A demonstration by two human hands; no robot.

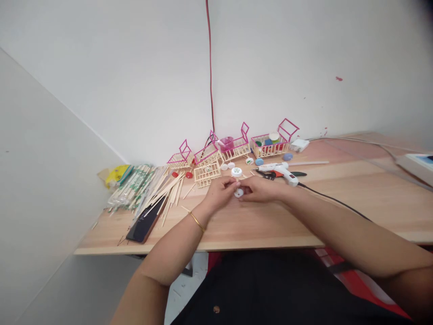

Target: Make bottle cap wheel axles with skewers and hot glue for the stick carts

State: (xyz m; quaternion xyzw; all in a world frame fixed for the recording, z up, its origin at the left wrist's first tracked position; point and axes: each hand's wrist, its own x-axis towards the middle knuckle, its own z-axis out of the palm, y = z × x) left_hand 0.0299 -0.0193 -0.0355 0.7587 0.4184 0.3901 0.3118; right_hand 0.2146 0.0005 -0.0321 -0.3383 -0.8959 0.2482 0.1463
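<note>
Far L on the worktop (203, 234): a yellow plastic bag (118, 175), then a pile of wrapped sticks (130, 189) in clear plastic w/ green print. Next, a dark phone (144, 227) lying flat, loose sticks (174, 194) fanned out partly over it. Two red caps (189, 175) nr the sticks' upper ends. Behind, agst the wall, a small stick cart (179, 161) w/ pink rim & handle, then a 2nd pink-rimmed cart (208, 156); in front of that, a plain stick crate (207, 175).

L hand (219, 193), gold bracelet (196, 221) on the wrist, comes in fr. the left; its grip is clamped on the small white cap (238, 193), low btwn both hands, just above the worktop. Two plain white caps (227, 166) sit behind, plus a green-printed white cap (237, 172) just beyond the fingers. Further back, a 3rd cart (237, 151) w/ a pink cup (226, 144).

R hand (260, 189) meets the left at the small white cap, grip closed on it too; fingertips partly hidden, exact hold unclear. Behind: blue cap (259, 161), 4th cart (269, 148) full of coloured caps. Then the white glue gun (286, 174), lying on its side nr a dark-green-handled tool (299, 174); white adapter (299, 145) behind, white box (417, 166) far R.
</note>
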